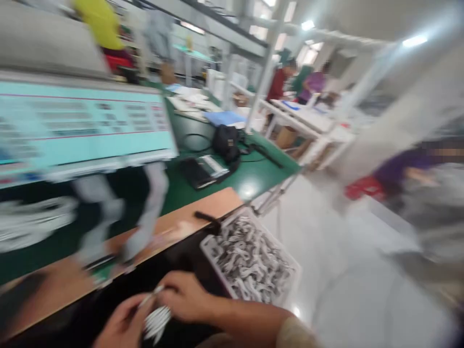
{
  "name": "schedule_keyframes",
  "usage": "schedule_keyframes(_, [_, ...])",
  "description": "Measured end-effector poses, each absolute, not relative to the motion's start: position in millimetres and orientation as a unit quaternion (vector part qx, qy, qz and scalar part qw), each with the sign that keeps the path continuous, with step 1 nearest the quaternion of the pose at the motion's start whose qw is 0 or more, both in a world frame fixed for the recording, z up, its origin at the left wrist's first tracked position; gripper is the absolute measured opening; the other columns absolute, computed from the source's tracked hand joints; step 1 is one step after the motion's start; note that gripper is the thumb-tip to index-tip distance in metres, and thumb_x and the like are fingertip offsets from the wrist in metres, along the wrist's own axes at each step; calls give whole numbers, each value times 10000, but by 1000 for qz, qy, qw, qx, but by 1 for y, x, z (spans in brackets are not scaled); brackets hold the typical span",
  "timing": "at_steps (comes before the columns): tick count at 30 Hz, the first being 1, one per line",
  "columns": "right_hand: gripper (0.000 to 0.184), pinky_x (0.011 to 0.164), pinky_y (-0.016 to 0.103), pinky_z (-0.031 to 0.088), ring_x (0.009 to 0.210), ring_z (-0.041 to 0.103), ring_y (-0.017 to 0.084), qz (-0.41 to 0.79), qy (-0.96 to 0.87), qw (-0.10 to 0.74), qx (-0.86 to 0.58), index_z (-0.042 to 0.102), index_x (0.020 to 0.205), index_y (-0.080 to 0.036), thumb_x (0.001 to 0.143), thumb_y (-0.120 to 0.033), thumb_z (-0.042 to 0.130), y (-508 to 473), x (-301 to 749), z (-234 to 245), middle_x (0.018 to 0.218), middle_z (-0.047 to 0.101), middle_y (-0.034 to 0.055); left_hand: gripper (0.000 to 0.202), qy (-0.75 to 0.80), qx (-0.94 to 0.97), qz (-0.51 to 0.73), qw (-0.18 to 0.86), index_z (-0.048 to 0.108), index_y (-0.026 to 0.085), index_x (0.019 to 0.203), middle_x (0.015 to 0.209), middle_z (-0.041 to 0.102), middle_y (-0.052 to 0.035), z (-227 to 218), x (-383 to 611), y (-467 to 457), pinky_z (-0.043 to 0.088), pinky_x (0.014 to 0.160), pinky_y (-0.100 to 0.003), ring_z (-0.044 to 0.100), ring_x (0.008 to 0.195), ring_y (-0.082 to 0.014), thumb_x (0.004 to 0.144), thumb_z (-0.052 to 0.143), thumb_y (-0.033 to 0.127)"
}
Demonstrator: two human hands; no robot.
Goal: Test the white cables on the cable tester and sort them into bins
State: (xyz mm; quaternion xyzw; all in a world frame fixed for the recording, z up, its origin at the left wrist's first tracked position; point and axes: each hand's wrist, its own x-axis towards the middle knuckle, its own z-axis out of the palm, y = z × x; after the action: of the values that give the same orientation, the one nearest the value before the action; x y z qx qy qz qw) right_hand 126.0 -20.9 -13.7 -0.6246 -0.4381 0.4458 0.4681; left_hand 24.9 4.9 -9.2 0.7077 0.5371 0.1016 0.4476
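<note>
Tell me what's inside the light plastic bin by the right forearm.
The plastic bin holds a heap of white looped bundles, seemingly coiled cables, but blurred. The heap covers the bin's floor and whatever lies beneath the top layer.

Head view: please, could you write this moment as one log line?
left hand: holds white bundle; right hand: pinches at white bundle; bin: beside right forearm, white pieces inside

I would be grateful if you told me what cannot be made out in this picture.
- Head view: part of the white bundle, covered by the left hand and right hand.
- Head view: writing on the screen, lost to blur.
- Head view: single pieces in the bin, blurred and overlapping.
- Head view: the screen's left side, cut off by the picture's edge.
</note>
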Motion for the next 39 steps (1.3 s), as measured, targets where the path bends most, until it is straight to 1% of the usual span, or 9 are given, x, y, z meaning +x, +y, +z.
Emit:
schedule_keyframes(2, [132, 531, 201, 354, 603, 451, 115, 447, -427, 511, -597, 578, 692, -181, 778, -266, 523, -16, 124, -12, 615, 485, -41, 278, 582, 613, 238, 479, 686, 143, 735, 576, 625, 13, -8, 6, 11, 517, 635, -321, 542, 506, -144, 762, 547, 382])
schedule_keyframes(3, [148, 553, 210, 366, 607, 449, 119, 462, -418, 531, -574, 580, 702, -178, 782, -292, 530, -10, 125, -12, 618, 488, -37, 250, 581, 559, 311, 504, 676, 157, 730, 601, 631, 12, -8, -1, 13, 503, 555, -255, 564, 540, -152, 721, 596, 394])
schedule_keyframes(5, [194, 560, 223, 369, 583, 440, 120, 501, -405, 541, -541, 586, 698, -172, 781, -345, 555, 5, 122, -14, 604, 489, -33, 248, 559, 469, 409, 548, 647, 154, 781, 635, 633, 9, -8, -9, 19, 453, 473, -203, 554, 528, -132, 688, 655, 384])
schedule_keyframes(10, [263, 523, 233, 358, 525, 427, 115, 544, -386, 532, -522, 606, 686, -157, 749, -412, 610, 26, 104, -10, 584, 502, -26, 323, 552, 408, 444, 576, 655, 132, 902, 657, 620, -5, -9, -19, 29, 427, 465, -201, 522, 528, -117, 705, 658, 387])
schedule_keyframes(17, [257, 510, 238, 337, 515, 396, 113, 517, -380, 546, -539, 596, 706, -160, 785, -404, 597, 30, 107, 3, 575, 474, -28, 261, 502, 447, 434, 599, 653, 136, 797, 565, 543, 30, -3, -21, 39, 393, 461, -199, 460, 479, -94, 753, 600, 388])
schedule_keyframes(25, [208, 557, 242, 364, 559, 447, 124, 512, -376, 558, -533, 631, 735, -172, 787, -373, 613, 28, 108, 6, 622, 538, -12, 284, 465, 576, 351, 574, 595, 155, 693, 577, 495, 26, 12, -29, 54, 363, 500, -206, 445, 527, -108, 824, 498, 387])
schedule_keyframes(28, [206, 554, 234, 378, 542, 467, 116, 555, -325, 565, -517, 639, 690, -163, 746, -360, 660, 30, 107, 8, 603, 567, -8, 297, 445, 615, 341, 555, 570, 160, 645, 621, 494, 21, 17, -33, 58, 364, 518, -207, 455, 564, -113, 838, 474, 365])
schedule_keyframes(33, [226, 475, 208, 356, 477, 438, 94, 613, -225, 588, -477, 627, 607, -157, 673, -349, 726, 35, 105, 8, 533, 554, -13, 301, 459, 582, 372, 558, 555, 160, 606, 642, 520, 13, 17, -30, 58, 395, 554, -208, 482, 592, -119, 827, 484, 351])
schedule_keyframes(39, [227, 457, 194, 341, 467, 424, 81, 620, -209, 596, -465, 628, 596, -156, 672, -338, 739, 37, 104, 8, 530, 552, -16, 301, 488, 539, 424, 540, 577, 154, 587, 589, 539, 16, 11, -21, 56, 403, 568, -211, 504, 596, -130, 799, 523, 361])
